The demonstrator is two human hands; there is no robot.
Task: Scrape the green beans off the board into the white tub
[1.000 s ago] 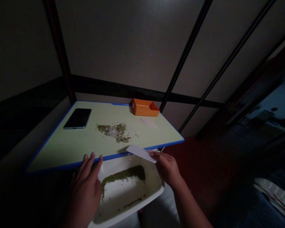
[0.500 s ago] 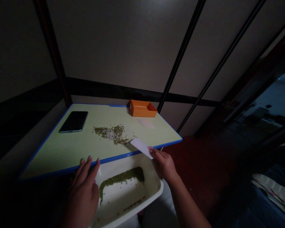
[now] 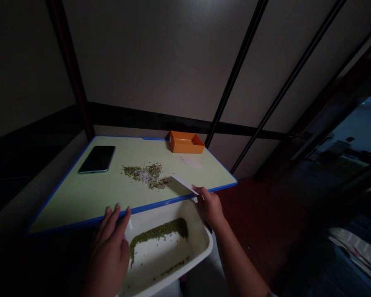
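My right hand (image 3: 210, 207) pinches a thin white card (image 3: 183, 184), tilted nearly edge-on at the near right of a mixed pile (image 3: 145, 174) of small green beans, like mung beans, and pale grains. My left hand (image 3: 109, 251) lies with fingers stretched over the table's near edge, beside the left wall of a white plastic tub (image 3: 200, 243). Inside the tub, green beans (image 3: 160, 230) are banked along the far side, with some scattered near the front. A thin patch of pale grains (image 3: 190, 161) lies farther right on the table.
The light table (image 3: 77, 196) has a blue edge. An orange open box (image 3: 187, 143) stands at its back right, and a dark-screened phone (image 3: 97, 159) lies at the left. Behind rises a panelled wall (image 3: 154, 62). Striped cloth (image 3: 358, 245) shows at far right.
The card in my right hand has risen slightly and turned from face-on to nearly edge-on. My left hand, the tub and the box stay about where they were.
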